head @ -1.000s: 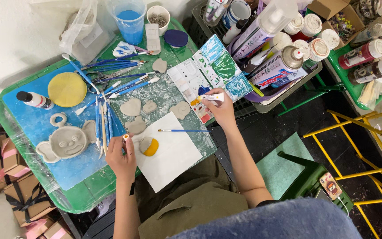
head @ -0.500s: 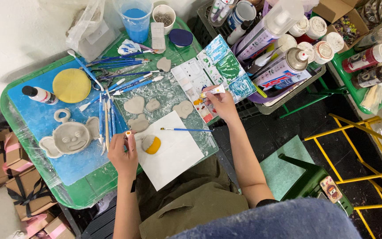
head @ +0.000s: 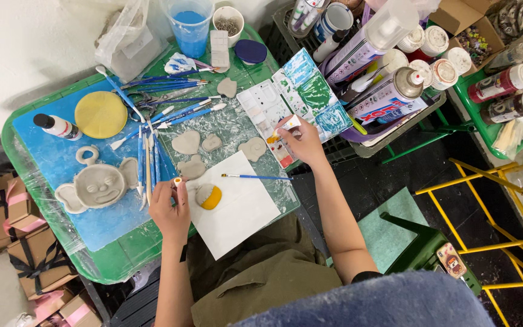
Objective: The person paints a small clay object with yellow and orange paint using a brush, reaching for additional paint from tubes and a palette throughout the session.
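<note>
My left hand (head: 169,209) pinches a small tube cap with an orange tip at the left edge of a white sheet of paper (head: 237,209). On that sheet lies a small clay piece (head: 207,196), half painted yellow. A thin blue-handled brush (head: 255,177) rests across the paper's top. My right hand (head: 301,140) grips a small white paint tube (head: 286,128) and holds it over the white paint palette (head: 292,100), which has green and blue patches.
The green plastic table (head: 131,248) carries a grey clay animal face (head: 97,186), several unpainted clay hearts (head: 186,143), a row of blue tools (head: 164,112), a yellow disc (head: 100,114), a cup of blue water (head: 189,27). Crates of paint bottles and spray cans (head: 388,91) stand at right.
My right hand has shifted slightly with the tube over the palette. The view has drifted a little; my left hand stays at the paper's edge.
</note>
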